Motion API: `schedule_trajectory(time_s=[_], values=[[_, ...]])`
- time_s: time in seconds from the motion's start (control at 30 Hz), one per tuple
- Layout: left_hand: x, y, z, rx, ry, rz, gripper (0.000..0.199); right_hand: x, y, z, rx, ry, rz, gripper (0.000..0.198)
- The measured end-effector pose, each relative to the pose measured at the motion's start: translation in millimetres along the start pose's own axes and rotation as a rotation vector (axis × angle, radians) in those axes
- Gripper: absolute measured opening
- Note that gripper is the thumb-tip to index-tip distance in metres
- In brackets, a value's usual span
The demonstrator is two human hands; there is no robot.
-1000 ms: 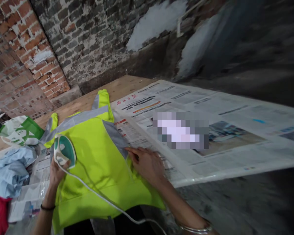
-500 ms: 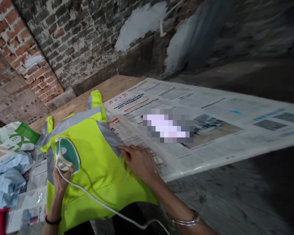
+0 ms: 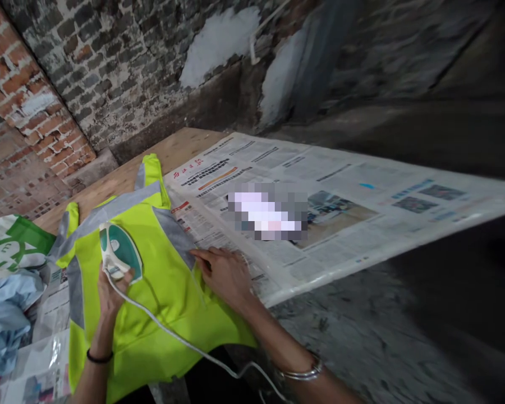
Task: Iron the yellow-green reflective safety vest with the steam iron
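Note:
A neon-yellow high-visibility sweatshirt point(image 3: 134, 247) with grey reflective bands lies spread on the table, its hem hanging toward me. My left hand point(image 3: 113, 286) grips the handle of a white and green clothes iron point(image 3: 124, 255), which is over the middle of the sweatshirt. From the iron a white cord point(image 3: 172, 334) runs down to the right. At the garment's right side, my right hand point(image 3: 225, 278) has its thumb and forefinger closed at the fabric edge by the grey band. Its other fingers are curled and partly hidden.
Newspaper under clear plastic point(image 3: 340, 174) covers the table, with bare wood point(image 3: 185, 143) at the far edge. A pale blue crumpled cloth point(image 3: 8, 314) and a green and white bag point(image 3: 19, 241) lie on the left. A brick wall point(image 3: 109, 67) stands behind.
The iron in my left hand has moved right and slightly away from me across the sweatshirt. My right hand stays at the same fabric edge. The whole view has shifted a little.

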State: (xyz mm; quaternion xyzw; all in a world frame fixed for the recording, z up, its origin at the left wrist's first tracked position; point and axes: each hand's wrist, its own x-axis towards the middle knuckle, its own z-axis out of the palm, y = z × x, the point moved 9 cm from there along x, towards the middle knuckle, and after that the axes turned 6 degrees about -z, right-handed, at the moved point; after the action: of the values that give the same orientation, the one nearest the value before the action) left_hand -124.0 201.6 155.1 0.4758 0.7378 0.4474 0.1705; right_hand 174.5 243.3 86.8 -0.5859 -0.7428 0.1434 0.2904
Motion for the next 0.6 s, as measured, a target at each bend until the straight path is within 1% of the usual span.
schedule_trajectory(time_s=[0.1, 0.17, 0.23, 0.33, 0.43, 0.5, 0.53, 0.6], values=[[-25.0, 1.4, 8.8, -0.018, -0.055, 0.008, 0.046, -0.7, -0.3, -0.4, 0.000, 0.013, -0.007, 0.038], [-24.8, 5.9, 19.2, -0.028, -0.076, 0.015, 0.047, -0.9, -0.2, -0.6, -0.002, 0.006, -0.001, 0.038], [-9.9, 12.9, 33.9, -0.045, -0.087, 0.020, 0.046, -0.7, -0.5, -0.2, 0.000, -0.013, 0.004, 0.038], [28.2, 25.1, 61.1, -0.084, -0.100, 0.013, 0.042, 0.3, -0.8, 0.5, 0.004, -0.035, 0.008, 0.040], [62.4, 35.4, 83.7, -0.123, -0.096, 0.009, 0.043, 1.5, 0.2, 1.0, 0.007, -0.034, 0.015, 0.039], [73.1, 38.3, 91.2, -0.142, -0.094, 0.011, 0.045, 1.9, 0.8, 1.6, 0.004, -0.035, 0.020, 0.039], [73.6, 38.2, 92.3, -0.147, -0.099, 0.013, 0.047, 2.1, 1.0, 1.7, 0.001, -0.034, 0.022, 0.039], [65.1, 34.8, 88.6, -0.149, -0.118, 0.016, 0.048, 2.2, 0.9, 1.3, -0.004, -0.029, 0.024, 0.039]])
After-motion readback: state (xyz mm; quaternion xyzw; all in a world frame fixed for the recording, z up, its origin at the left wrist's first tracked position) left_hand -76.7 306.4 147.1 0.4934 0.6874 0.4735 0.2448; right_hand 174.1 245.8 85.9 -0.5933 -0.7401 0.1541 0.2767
